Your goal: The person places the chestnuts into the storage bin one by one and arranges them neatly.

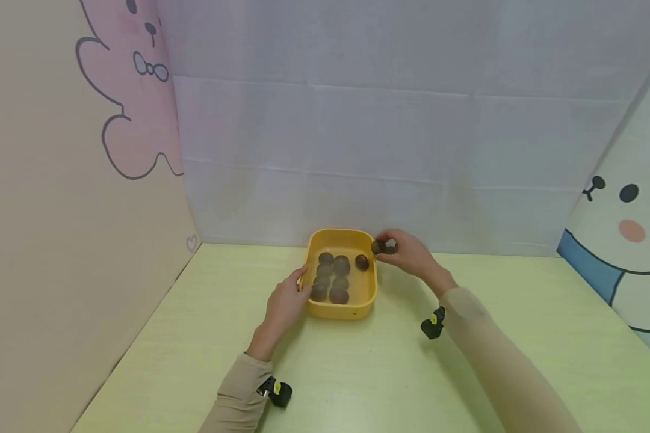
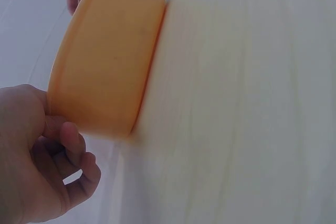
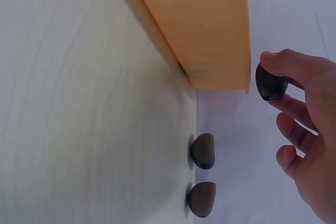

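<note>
A yellow plastic container [image 1: 340, 312] stands at the back of the table, with several dark brown chestnuts [image 1: 342, 265] inside, most of them on its left half. My left hand [image 1: 286, 305] grips the container's left rim, with the other fingers curled beside the wall in the left wrist view. Just past the right rim, my right hand [image 1: 408, 255] pinches a chestnut [image 3: 270, 82] between thumb and fingers, above table height. Two more chestnuts, a nearer one [image 3: 203, 151] and another one [image 3: 202, 199], lie on the table in the right wrist view.
The pale yellow-green table [image 1: 357, 379] ends at a white cloth [image 1: 325, 132] hanging close behind the container. A cartoon-printed panel [image 1: 135, 108] rises on the left and another printed panel [image 1: 623, 240] on the right. Each sleeve carries a small black wrist camera [image 1: 433, 323].
</note>
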`<state>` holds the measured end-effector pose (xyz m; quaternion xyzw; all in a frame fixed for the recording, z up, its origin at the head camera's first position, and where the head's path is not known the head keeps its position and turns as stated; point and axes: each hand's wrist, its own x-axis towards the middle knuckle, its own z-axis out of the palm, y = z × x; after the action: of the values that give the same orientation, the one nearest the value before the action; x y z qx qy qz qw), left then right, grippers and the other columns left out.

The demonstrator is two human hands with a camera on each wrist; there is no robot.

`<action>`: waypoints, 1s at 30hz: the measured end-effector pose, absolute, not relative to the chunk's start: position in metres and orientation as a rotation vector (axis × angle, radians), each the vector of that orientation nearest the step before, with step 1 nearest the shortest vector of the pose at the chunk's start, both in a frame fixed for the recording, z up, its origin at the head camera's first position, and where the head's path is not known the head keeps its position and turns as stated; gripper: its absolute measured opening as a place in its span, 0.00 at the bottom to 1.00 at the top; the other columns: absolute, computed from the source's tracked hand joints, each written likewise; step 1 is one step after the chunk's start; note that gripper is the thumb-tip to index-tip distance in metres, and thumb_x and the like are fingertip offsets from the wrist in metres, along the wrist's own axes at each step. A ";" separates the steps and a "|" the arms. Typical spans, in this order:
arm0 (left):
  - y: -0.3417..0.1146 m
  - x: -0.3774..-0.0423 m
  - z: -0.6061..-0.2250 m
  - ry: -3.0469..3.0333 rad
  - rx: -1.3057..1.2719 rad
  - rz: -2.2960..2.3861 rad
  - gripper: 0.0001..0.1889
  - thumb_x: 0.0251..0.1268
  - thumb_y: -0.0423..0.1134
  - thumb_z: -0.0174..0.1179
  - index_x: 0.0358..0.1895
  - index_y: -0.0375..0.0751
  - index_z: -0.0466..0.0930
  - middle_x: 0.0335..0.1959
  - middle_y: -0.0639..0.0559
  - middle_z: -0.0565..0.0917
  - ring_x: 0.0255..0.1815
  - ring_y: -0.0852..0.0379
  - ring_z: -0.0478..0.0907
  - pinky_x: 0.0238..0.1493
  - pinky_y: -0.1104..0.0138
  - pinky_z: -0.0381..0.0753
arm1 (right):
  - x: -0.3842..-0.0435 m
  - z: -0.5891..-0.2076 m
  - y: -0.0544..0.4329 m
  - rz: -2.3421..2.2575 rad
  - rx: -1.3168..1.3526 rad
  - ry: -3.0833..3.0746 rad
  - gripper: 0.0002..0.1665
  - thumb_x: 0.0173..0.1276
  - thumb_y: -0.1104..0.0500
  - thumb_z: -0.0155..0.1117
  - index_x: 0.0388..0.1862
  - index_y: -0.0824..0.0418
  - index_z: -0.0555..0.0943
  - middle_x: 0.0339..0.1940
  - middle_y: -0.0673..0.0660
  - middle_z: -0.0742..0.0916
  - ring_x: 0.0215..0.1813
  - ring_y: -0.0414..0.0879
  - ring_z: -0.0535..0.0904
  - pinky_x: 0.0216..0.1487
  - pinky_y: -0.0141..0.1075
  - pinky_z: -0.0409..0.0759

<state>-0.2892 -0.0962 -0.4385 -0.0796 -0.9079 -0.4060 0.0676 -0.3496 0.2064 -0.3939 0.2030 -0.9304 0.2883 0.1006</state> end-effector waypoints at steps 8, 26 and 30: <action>-0.095 -0.288 -0.436 -2.749 -0.230 -1.212 0.28 0.66 0.38 0.52 0.71 0.44 0.70 0.11 0.58 0.62 0.12 0.63 0.53 0.14 0.71 0.52 | -0.355 -0.392 0.187 0.750 0.656 -2.794 0.25 0.60 0.55 0.73 0.56 0.61 0.82 0.52 0.59 0.86 0.56 0.56 0.80 0.55 0.49 0.77; -0.093 -0.289 -0.435 -2.744 -0.226 -1.230 0.29 0.65 0.38 0.53 0.71 0.44 0.71 0.12 0.58 0.63 0.13 0.63 0.54 0.15 0.70 0.53 | -0.358 -0.397 0.160 0.506 0.786 -2.973 0.20 0.56 0.60 0.74 0.50 0.56 0.86 0.45 0.52 0.88 0.46 0.50 0.80 0.54 0.47 0.78; -0.093 -0.290 -0.436 -2.741 -0.228 -1.232 0.28 0.65 0.38 0.53 0.71 0.44 0.71 0.12 0.58 0.63 0.13 0.63 0.54 0.15 0.70 0.53 | -0.357 -0.396 0.157 0.439 0.789 -2.998 0.20 0.55 0.60 0.74 0.49 0.55 0.86 0.45 0.51 0.88 0.45 0.49 0.80 0.53 0.46 0.78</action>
<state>-0.2899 -0.0929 -0.4360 -0.0756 -0.9076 -0.4080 0.0636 -0.3575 0.1574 -0.3962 0.2519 -0.9575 0.1404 0.0055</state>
